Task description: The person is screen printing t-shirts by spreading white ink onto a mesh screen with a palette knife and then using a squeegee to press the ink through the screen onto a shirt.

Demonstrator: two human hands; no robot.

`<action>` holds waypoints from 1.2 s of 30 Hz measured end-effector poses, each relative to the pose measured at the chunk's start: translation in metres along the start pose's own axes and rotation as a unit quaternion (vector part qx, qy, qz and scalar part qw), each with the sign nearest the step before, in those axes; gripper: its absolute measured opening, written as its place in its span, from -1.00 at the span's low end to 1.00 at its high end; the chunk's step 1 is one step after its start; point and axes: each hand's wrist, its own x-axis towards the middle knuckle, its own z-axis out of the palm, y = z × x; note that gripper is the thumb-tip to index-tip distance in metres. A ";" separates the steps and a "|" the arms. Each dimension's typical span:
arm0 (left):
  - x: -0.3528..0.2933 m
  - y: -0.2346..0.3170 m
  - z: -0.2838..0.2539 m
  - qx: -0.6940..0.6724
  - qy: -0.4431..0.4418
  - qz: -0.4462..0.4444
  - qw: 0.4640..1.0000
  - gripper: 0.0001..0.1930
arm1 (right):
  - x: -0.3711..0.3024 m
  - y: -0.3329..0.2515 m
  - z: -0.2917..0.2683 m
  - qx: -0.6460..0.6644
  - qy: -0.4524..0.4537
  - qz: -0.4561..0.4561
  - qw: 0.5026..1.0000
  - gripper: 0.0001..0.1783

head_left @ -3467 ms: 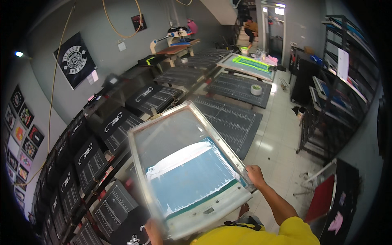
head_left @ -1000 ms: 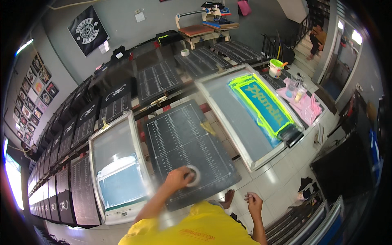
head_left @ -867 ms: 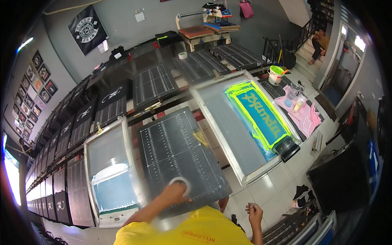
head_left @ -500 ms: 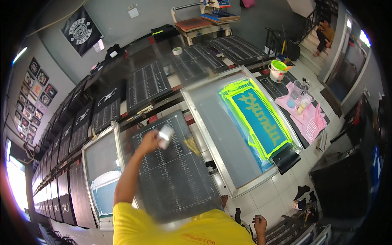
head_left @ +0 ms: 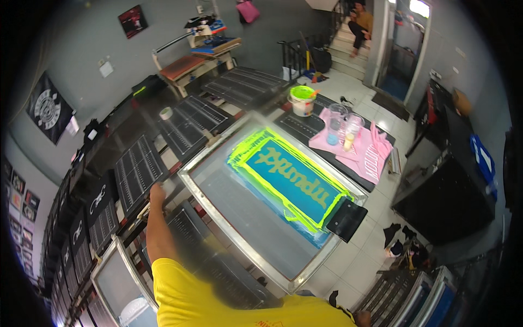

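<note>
My left hand (head_left: pixel 157 192) reaches forward on the left, beyond a dark printing board (head_left: pixel 188 224). Its fingers are closed round a small whitish object (head_left: pixel 171 188), smeared by motion, so its kind is unclear. To the right of that hand lies a large screen-printing frame (head_left: pixel 234 227) with a silver metal rim. Its mesh bears a blue panel (head_left: pixel 305 182) with pale lettering, bordered by neon yellow-green ink (head_left: pixel 283 203). My right hand (head_left: pixel 362 318) hangs low by the bottom edge, mostly cut off, and its fingers cannot be made out.
Beyond the frame stand a white bucket (head_left: pixel 301 103) of neon ink and clear cups (head_left: pixel 334 122) on pink cloth (head_left: pixel 373 163). A black flat piece (head_left: pixel 347 219) sits on the frame's near-right corner. Another screen frame (head_left: pixel 103 267) is at left. Someone (head_left: pixel 360 27) sits on the stairs.
My view has swung to the right. My left hand has moved away from above the near board toward the boards farther left, still with the whitish object. My right hand has dropped lower in view.
</note>
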 end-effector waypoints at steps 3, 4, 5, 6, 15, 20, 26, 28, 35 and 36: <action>-0.008 0.019 0.018 0.049 0.031 -0.020 0.998 -0.62 | -0.034 -0.051 -0.023 -0.027 0.054 0.049 0.997 -0.71; -0.008 0.001 0.020 0.067 0.093 0.005 0.993 -0.62 | -0.036 -0.060 -0.029 -0.017 0.055 0.046 0.997 -0.72; -0.006 -0.018 0.016 0.085 0.157 0.028 0.984 -0.62 | -0.008 -0.047 -0.034 0.048 -0.007 0.084 0.995 -0.72; -0.003 -0.023 0.015 0.103 0.217 0.056 0.969 -0.61 | 0.011 -0.041 -0.037 0.113 -0.070 0.125 0.983 -0.73; -0.130 0.165 -0.021 -0.208 0.196 0.094 0.954 -0.66 | 0.153 -0.002 -0.018 0.187 0.026 0.131 0.973 -0.71; -0.224 0.309 -0.023 -0.328 0.117 0.098 0.932 -0.70 | 0.308 -0.013 -0.030 0.133 0.041 0.070 0.988 -0.70; -0.288 0.503 0.008 -0.380 -0.017 0.141 0.914 -0.76 | 0.402 -0.115 -0.136 0.181 -0.002 -0.027 0.983 -0.71; -0.303 0.546 0.027 -0.397 -0.075 0.146 0.903 -0.76 | 0.456 -0.121 -0.155 0.102 0.028 -0.095 0.990 -0.72; -0.348 0.689 0.104 -0.377 -0.285 0.198 0.859 -0.78 | 0.529 -0.223 -0.246 0.014 -0.027 -0.157 0.987 -0.67; -0.352 0.709 0.117 -0.377 -0.317 0.213 0.844 -0.77 | 0.539 -0.230 -0.250 -0.006 -0.048 -0.154 0.987 -0.68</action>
